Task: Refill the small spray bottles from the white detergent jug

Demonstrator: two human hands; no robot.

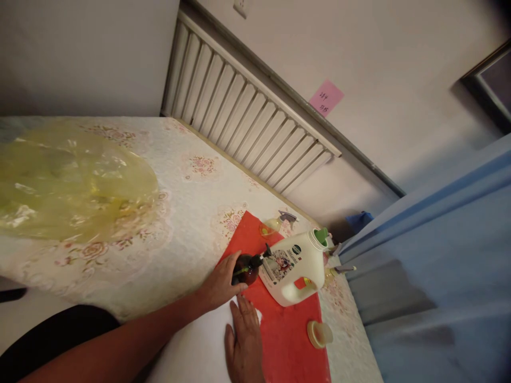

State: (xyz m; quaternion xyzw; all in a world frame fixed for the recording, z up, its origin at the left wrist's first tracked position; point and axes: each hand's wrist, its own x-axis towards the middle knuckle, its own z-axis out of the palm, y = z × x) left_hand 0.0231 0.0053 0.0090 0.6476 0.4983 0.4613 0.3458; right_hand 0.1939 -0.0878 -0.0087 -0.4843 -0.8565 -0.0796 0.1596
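Note:
My left hand (223, 281) is closed round a dark pump bottle (248, 270) with a black pump head, standing on a red sheet (289, 335). Beside it on the sheet stands a big white detergent jug (295, 266), uncapped, with a green spout insert; the pump's nozzle end lies against or in front of its label. My right hand (245, 340) lies flat with fingers stretched out, holding nothing, just below the pump bottle. Its fingers reach onto a white sheet or cloth (199, 340). A pale cap (319, 334) rests near the red sheet's edge.
A yellowish transparent plastic bag (75, 181) covers the left of the flowered tablecloth (191, 213). Behind the jug stands a clear spray bottle (275, 223); further small bottles are partly hidden. A radiator (247, 111) lines the wall, and a blue curtain (435, 255) hangs at right.

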